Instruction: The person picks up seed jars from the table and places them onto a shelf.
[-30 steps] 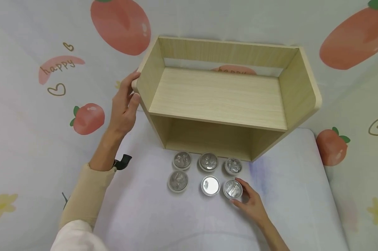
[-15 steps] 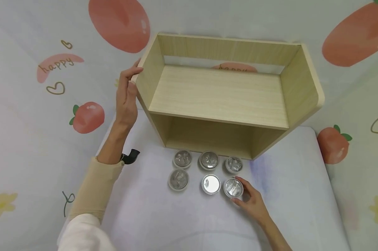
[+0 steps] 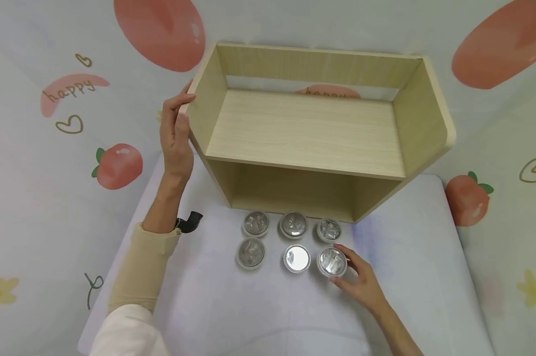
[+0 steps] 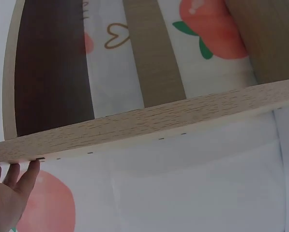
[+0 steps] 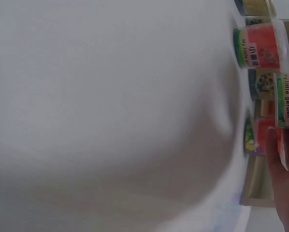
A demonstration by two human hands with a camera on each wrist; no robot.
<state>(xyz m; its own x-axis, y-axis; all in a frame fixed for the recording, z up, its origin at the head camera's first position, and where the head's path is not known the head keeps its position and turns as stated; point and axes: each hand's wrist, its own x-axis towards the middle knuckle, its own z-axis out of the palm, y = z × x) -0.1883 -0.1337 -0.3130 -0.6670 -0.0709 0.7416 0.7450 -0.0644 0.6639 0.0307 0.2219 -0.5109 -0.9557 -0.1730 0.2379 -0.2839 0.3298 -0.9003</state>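
Observation:
My right hand [image 3: 363, 284] pinches a small round tub [image 3: 332, 261] between thumb and fingers, at the front right of two rows of tubs. In the right wrist view this planting cup [image 5: 287, 99] has a red and green label reading "My little garden" and appears raised off the table. A silvery-topped cup [image 3: 297, 258] stands just left of it, and another cup [image 3: 328, 230] behind it. My left hand [image 3: 176, 143] touches the left side panel of a pale wooden shelf [image 3: 303, 133]; in the left wrist view its fingers [image 4: 29, 179] are extended against that panel.
More cups stand at the shelf's foot: back left [image 3: 256, 223], back middle [image 3: 293, 225] and front left [image 3: 251, 253]. The shelf has an upper deck and a lower compartment [image 3: 294, 190]. A fruit-printed cloth [image 3: 116, 165] hangs behind the white-covered table [image 3: 250, 311].
My left hand has slid upward along the shelf's side panel, its fingers straighter. The cup in my right hand has risen slightly. The head view has shifted a little.

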